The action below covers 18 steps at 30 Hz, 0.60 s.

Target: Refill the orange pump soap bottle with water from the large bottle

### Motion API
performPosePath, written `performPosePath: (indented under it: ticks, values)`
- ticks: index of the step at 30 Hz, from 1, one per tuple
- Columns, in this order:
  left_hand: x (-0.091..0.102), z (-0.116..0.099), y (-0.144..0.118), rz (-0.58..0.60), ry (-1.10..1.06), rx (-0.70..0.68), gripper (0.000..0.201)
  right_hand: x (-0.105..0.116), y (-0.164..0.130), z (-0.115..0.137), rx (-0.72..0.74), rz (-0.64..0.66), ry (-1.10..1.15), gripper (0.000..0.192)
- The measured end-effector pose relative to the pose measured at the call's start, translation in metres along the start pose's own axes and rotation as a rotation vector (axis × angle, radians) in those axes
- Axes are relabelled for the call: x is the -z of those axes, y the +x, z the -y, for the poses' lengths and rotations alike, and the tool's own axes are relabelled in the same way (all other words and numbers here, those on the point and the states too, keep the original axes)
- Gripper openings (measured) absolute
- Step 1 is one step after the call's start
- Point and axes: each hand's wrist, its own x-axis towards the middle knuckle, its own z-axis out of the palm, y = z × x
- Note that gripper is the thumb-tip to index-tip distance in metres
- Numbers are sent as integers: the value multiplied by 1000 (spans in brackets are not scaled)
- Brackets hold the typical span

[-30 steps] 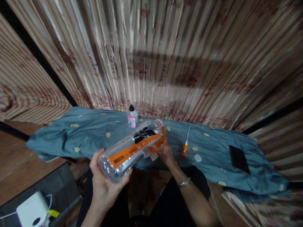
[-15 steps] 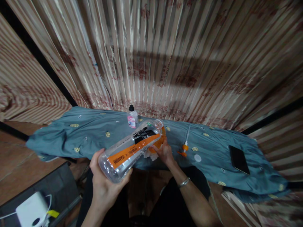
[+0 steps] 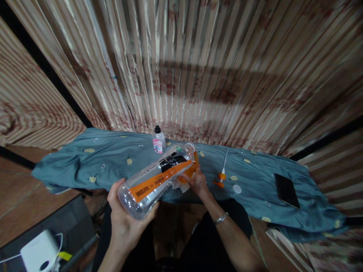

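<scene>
My left hand [image 3: 121, 219] grips the base of a large clear plastic bottle [image 3: 159, 176] with an orange and black label. The bottle is tipped, its neck pointing away and down toward a small orange container [image 3: 190, 172]. My right hand [image 3: 197, 183] holds that orange container on the blue-green cloth [image 3: 113, 162], just under the bottle's mouth. Something white [image 3: 178, 185] lies beneath the container. An orange pump head with a white tube [image 3: 221, 175] lies on the cloth just right of my right hand.
A small bottle with a black cap and pink label [image 3: 159, 141] stands at the back of the cloth. A dark phone [image 3: 286, 190] lies at the right. A white device with a cable [image 3: 39, 253] sits low on the left. A striped curtain [image 3: 198, 68] hangs behind.
</scene>
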Motion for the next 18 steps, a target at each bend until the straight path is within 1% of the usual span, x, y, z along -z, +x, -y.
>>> performPosePath:
  ticks: [2, 5, 10, 13, 18]
  values:
    - [0, -1, 0, 6, -1, 8, 104, 1, 0, 2, 2, -5, 1, 71]
    - [1, -2, 2, 20, 15, -19, 105, 3, 0, 5, -4, 8, 4, 69]
    - [-1, -5, 3, 0, 3, -23, 103, 4, 0, 5, -6, 30, 4, 66]
    - [1, -1, 4, -17, -9, -19, 104, 6, 0, 5, 18, 35, -11, 66]
    - [10, 10, 14, 77, 46, -96, 110, 9, 0, 6, -12, 68, -29, 63]
